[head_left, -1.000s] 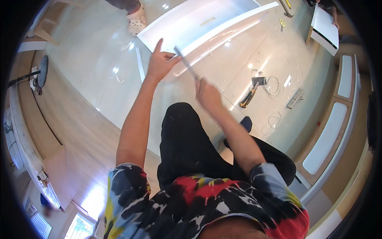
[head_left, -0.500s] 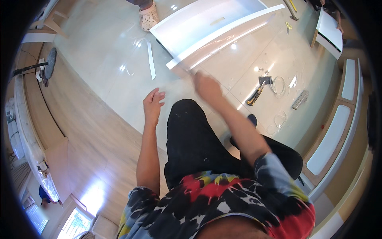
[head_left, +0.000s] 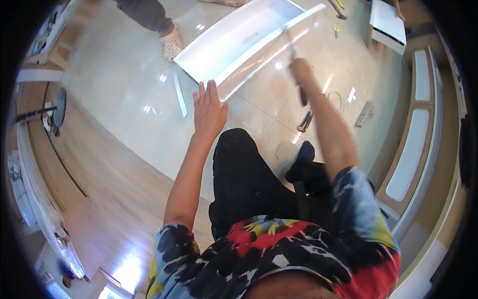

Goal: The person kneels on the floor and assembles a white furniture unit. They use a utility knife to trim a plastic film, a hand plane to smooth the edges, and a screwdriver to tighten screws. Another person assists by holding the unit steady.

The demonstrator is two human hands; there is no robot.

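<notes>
White panel (head_left: 234,47) lies flat on the tiled floor (head_left: 124,99), long axis running lower-left to upper-right, near corner pointing at the person. Left hand (head_left: 209,110) rests palm-down just short of that corner, fingers (head_left: 201,92) spread flat, gripping nothing; it is the nearer hand. Right hand (head_left: 300,70), blurred, is closed round a thin dark tool (head_left: 302,94) over the panel's long raised edge. Loose white strip (head_left: 179,94) lies left of the left hand.

Beside a white cabinet (head_left: 387,24) at upper right lie yellow-handled tools (head_left: 336,29). Left of it stands another person's foot (head_left: 173,42); below it, perhaps a utility knife (head_left: 305,121).
</notes>
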